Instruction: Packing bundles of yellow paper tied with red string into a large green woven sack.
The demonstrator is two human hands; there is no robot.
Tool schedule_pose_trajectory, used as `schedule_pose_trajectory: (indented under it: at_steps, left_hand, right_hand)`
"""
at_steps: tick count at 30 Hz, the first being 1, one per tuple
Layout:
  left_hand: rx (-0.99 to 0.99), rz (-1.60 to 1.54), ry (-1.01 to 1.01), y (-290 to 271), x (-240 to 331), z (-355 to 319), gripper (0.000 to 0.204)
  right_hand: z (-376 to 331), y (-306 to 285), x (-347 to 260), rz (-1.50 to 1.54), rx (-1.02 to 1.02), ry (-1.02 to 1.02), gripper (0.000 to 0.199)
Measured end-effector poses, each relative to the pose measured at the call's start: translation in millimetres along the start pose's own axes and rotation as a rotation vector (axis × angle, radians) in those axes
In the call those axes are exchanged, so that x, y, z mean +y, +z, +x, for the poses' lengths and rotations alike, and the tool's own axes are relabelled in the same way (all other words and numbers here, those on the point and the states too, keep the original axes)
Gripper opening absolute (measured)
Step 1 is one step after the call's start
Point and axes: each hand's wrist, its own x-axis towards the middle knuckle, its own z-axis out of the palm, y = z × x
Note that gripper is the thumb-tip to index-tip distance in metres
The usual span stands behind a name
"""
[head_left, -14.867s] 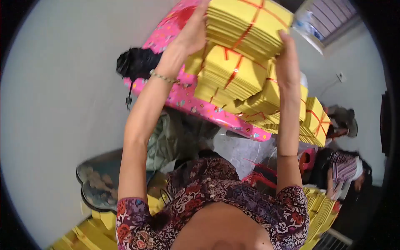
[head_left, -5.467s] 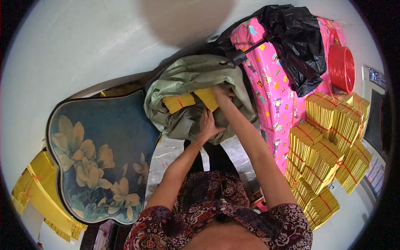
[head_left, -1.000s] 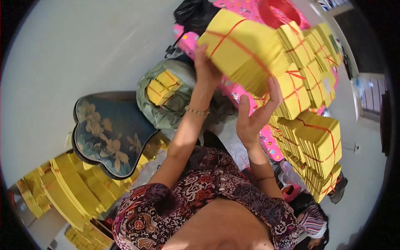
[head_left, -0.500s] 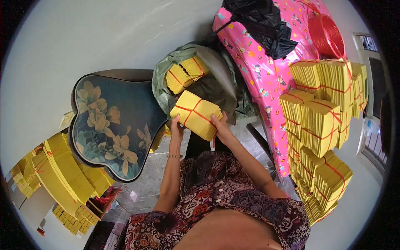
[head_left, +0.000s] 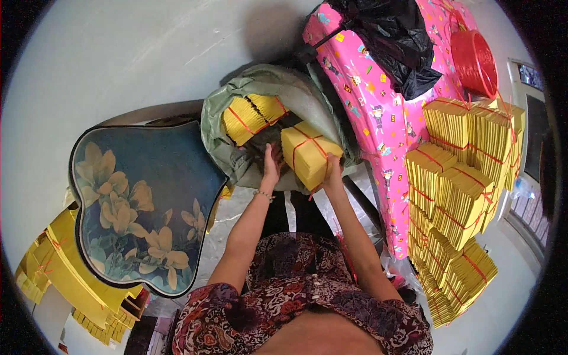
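Note:
A thick bundle of yellow paper (head_left: 305, 160), tied crosswise with red string, is at the mouth of a grey-green sack (head_left: 222, 94). My right hand (head_left: 333, 171) grips its right near edge, with some fingers hidden behind it. My left hand (head_left: 272, 167) is just left of the bundle, fingers stretched out and apart from it. Deeper in the sack, two tied yellow bundles (head_left: 245, 121) rest side by side at the far left. The bottom of the sack beside them is dark.
Left of the sack stands a dark blue floral-patterned tabletop (head_left: 154, 171). Tall stacks of tied yellow bundles (head_left: 455, 195) line the right, beside a pink patterned cover (head_left: 378, 118). A black bag (head_left: 408, 53) and red basket (head_left: 475, 62) lie on it. More yellow paper (head_left: 77, 260) fills the lower left.
The bundle has moved right and over the sack's opening, and it has turned. My left hand has come off it, while my right hand still holds it.

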Motion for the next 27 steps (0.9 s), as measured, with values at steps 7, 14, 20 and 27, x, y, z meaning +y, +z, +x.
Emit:
schedule_pose_trajectory:
  at_steps: [7, 14, 20, 27]
  left_hand:
    - [-0.405, 1.645, 0.237, 6.3, -75.4, 1.0, 0.058]
    - [-0.562, 1.582, -0.135, 57.1, -12.8, -49.3, 0.054]
    - [-0.729, 1.632, -0.27, 59.4, -2.0, -56.6, 0.052]
    - [-0.776, 1.595, -0.284, 35.7, -9.5, -52.3, 0.049]
  right_hand:
    - [31.4, 34.3, 27.6, -0.351, 0.503, -0.199, 0.057]
    - [48.9, 66.0, 9.2, -0.786, 0.845, 0.13, 0.116]
    - [59.1, 107.3, 15.1, -0.906, 0.789, 0.207, 0.133]
    - [157.0, 23.1, 100.2, -0.69, 0.768, 0.061, 0.117]
